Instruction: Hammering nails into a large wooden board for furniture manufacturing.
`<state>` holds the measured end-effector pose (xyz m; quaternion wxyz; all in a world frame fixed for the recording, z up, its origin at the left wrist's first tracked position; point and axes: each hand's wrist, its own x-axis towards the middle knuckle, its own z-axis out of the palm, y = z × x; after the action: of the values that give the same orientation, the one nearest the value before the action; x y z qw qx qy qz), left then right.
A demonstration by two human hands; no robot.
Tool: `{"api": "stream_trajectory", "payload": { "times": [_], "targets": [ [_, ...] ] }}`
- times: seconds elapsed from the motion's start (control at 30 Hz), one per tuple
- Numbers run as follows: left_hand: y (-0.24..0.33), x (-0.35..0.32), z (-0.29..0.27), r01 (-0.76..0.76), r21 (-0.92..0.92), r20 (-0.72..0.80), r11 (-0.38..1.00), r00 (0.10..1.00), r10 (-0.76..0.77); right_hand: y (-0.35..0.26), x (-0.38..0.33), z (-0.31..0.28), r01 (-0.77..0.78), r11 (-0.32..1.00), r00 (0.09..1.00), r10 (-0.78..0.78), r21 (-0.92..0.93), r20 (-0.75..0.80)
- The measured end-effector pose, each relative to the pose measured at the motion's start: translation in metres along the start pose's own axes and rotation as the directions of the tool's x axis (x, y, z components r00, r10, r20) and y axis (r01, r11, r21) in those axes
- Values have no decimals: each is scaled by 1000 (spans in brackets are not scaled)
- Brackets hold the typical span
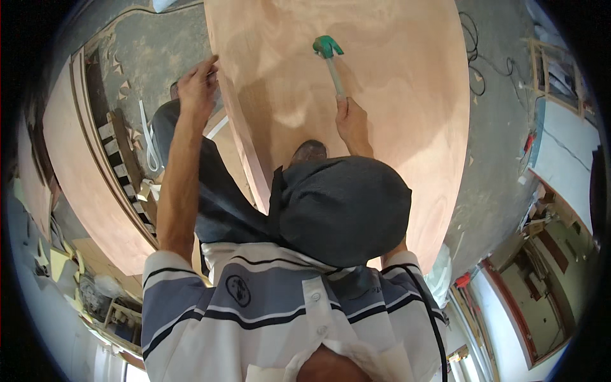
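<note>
Right grip (353,121) round hammer (335,75), left grip (197,92) curled

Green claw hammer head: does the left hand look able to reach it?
Probably yes: nothing visible blocks the left hand from crossing the pale wooden panel to the hammer head; the right hand grips the pale handle.

Head camera: was the left of two fisheyes, worn on the person's head
Panel side: view faced steeply down over striped shirt (261,296) and dark knee (344,207) onto the wooden panel (401,76)
Shirt: sat nearest, across the lower edge
Left hand (198,88), right hand (352,120): lay farther off, upper half
Panel edges: bowed toward the rim
</note>
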<state>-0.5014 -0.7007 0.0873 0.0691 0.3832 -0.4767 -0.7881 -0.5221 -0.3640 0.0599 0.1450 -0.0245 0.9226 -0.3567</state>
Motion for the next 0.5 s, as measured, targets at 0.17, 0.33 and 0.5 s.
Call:
{"api": "stream_trajectory", "payload": {
  "times": [0.17,0.33,0.5],
  "targets": [
    [35,-9,-44,42,-119,25,992,999,-39,-63,27,-78,160,975,975,-132,156,-178],
    [52,4,-79,252,-568,256,784,959,-123,-186,24,-157,345,522,938,-179,780,-296],
    [53,0,-35,272,-672,295,689,952,-89,19,13,-20,337,936,883,-351,-101,-311]
  ]
}}
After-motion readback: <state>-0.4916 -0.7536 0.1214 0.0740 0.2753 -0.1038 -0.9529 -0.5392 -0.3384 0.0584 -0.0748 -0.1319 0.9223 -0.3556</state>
